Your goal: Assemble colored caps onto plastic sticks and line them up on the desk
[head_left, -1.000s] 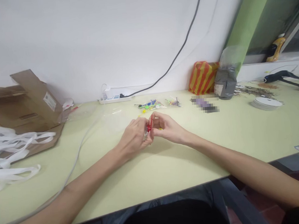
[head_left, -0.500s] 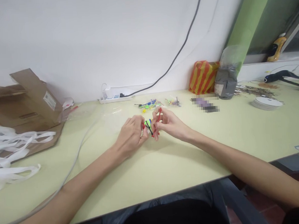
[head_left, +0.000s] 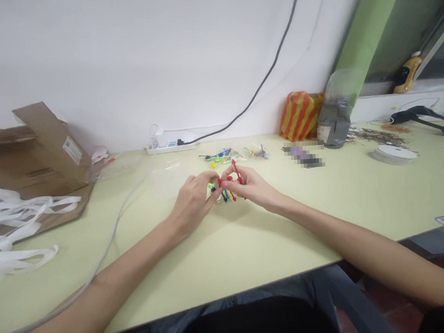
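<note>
My left hand (head_left: 194, 200) is closed, its thumb and forefinger pinching at a small red plastic part (head_left: 219, 183). Right beside it, my right hand (head_left: 256, 188) grips a thin red plastic piece with an arrow-like tip (head_left: 236, 169), which points up past the fingers. The fingertips of both hands nearly meet. Beneath them lie small plastic pieces (head_left: 224, 193) in green, black, blue, yellow and red, partly hidden by the fingers. Behind the hands, more colourful plastic pieces (head_left: 221, 156) lie in a cluster, beside a clear bag of similar parts (head_left: 257, 151).
A power strip (head_left: 171, 146) sits against the wall. An open cardboard box (head_left: 35, 159) and white straps (head_left: 16, 216) are at left, with a grey cable (head_left: 112, 235) crossing under my left arm. A striped bag (head_left: 300, 115), a grey bag (head_left: 333, 123) and a white spool (head_left: 394, 153) stand at right.
My hands have drawn closer together, with the red parts brought between the fingertips. The coloured pieces below show more to the front, and the black one is lower.
</note>
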Motion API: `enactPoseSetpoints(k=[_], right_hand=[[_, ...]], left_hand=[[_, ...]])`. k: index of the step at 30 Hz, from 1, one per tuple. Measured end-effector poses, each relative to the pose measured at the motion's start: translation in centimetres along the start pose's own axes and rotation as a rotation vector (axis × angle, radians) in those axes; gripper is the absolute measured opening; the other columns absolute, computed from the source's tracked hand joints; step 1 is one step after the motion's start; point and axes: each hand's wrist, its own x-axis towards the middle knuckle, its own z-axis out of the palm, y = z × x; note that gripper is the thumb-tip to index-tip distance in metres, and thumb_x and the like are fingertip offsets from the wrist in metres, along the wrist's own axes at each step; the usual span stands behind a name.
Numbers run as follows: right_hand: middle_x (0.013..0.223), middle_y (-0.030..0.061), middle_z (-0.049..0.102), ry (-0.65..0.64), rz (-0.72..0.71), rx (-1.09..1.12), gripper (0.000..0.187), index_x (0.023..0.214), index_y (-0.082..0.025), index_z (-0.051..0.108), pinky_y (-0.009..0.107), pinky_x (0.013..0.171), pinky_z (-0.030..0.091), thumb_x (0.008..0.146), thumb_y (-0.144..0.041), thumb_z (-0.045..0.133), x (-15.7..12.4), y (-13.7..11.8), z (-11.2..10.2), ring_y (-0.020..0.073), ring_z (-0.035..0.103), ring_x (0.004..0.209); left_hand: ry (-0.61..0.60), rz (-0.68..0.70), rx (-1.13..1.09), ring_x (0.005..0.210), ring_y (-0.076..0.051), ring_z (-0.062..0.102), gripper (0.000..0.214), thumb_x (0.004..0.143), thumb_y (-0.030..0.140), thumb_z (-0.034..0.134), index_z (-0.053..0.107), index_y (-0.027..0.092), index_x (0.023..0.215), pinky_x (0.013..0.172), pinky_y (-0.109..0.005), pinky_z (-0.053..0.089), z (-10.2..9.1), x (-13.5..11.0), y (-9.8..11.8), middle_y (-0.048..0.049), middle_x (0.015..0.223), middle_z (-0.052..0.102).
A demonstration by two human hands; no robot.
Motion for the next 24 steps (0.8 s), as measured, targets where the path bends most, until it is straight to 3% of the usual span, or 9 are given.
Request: enactPoseSetpoints(k=[5, 8, 10, 12, 14, 18, 24], right_hand=[[0.058, -0.0040, 0.053, 0.034, -0.031, -0.102, 0.030, 0.093, -0.018, 0.058, 0.024, 0.051, 0.035, 0.090, -0.047, 0.061, 0.5, 0.6, -0.7, 0.0105, 0.046, 0.049], [0.056, -0.0050, 0.047, 0.178, -0.072, -0.413, 0.022, 0.096, -0.018, 0.062, 0.025, 0.051, 0.029, 0.093, -0.040, 0.058, 1.1, 1.3, -2.8, 0.0099, 0.036, 0.047], [0.057, -0.0042, 0.046, 0.235, -0.065, -0.702, 0.015, 0.096, -0.019, 0.064, 0.026, 0.056, 0.030, 0.093, -0.032, 0.058, 1.5, 2.0, -4.6, 0.0116, 0.039, 0.050], [0.061, -0.0010, 0.052, 0.210, 0.018, -0.941, 0.010, 0.096, -0.019, 0.066, 0.027, 0.061, 0.031, 0.091, -0.025, 0.059, 1.9, 3.0, -6.3, 0.0149, 0.046, 0.058], [0.073, 0.0041, 0.061, 0.152, 0.091, -1.050, 0.010, 0.096, -0.018, 0.068, 0.027, 0.064, 0.032, 0.089, -0.022, 0.062, 2.4, 4.1, -7.4, 0.0184, 0.053, 0.069], [0.083, 0.0072, 0.065, 0.100, 0.113, -1.018, 0.014, 0.096, -0.016, 0.071, 0.027, 0.067, 0.034, 0.092, -0.023, 0.060, 3.2, 5.9, -8.1, 0.0187, 0.057, 0.077], [0.074, 0.0027, 0.061, 0.110, 0.031, -0.929, 0.018, 0.096, -0.017, 0.073, 0.025, 0.066, 0.033, 0.092, -0.029, 0.060, 3.6, 6.7, -7.3, 0.0148, 0.052, 0.067]], left_hand=[[-0.003, -0.014, -0.005, 0.092, -0.022, 0.064, 0.030, 0.096, 0.043, 0.056, 0.050, 0.023, 0.117, 0.085, -0.036, 0.046, -0.1, 0.3, -1.3, -0.0045, 0.105, 0.071], [0.000, -0.116, 0.045, 0.093, -0.022, 0.064, 0.031, 0.100, 0.039, 0.046, 0.048, 0.023, 0.127, 0.089, -0.038, 0.045, -0.6, 0.6, -3.6, -0.0042, 0.102, 0.070], [-0.049, -0.162, 0.128, 0.095, -0.023, 0.062, 0.026, 0.102, 0.033, 0.036, 0.054, 0.022, 0.118, 0.088, -0.039, 0.045, -0.8, 0.6, -5.4, -0.0065, 0.103, 0.068], [-0.157, -0.158, 0.210, 0.103, -0.026, 0.060, 0.027, 0.100, 0.029, 0.034, 0.059, 0.021, 0.109, 0.089, -0.042, 0.045, -0.6, 0.4, -7.1, -0.0095, 0.111, 0.066], [-0.243, -0.180, 0.268, 0.113, -0.030, 0.057, 0.030, 0.098, 0.030, 0.035, 0.058, 0.021, 0.116, 0.095, -0.046, 0.043, 0.0, 0.1, -8.4, -0.0126, 0.121, 0.062], [-0.389, -0.264, 0.253, 0.124, -0.031, 0.053, 0.042, 0.099, 0.038, 0.030, 0.049, 0.020, 0.133, 0.101, -0.049, 0.041, 1.3, -0.7, -9.6, -0.0153, 0.133, 0.056], [-0.490, -0.207, 0.195, 0.123, -0.029, 0.054, 0.044, 0.102, 0.041, 0.023, 0.051, 0.021, 0.130, 0.103, -0.046, 0.042, 1.2, -0.8, -9.7, -0.0134, 0.136, 0.053]])
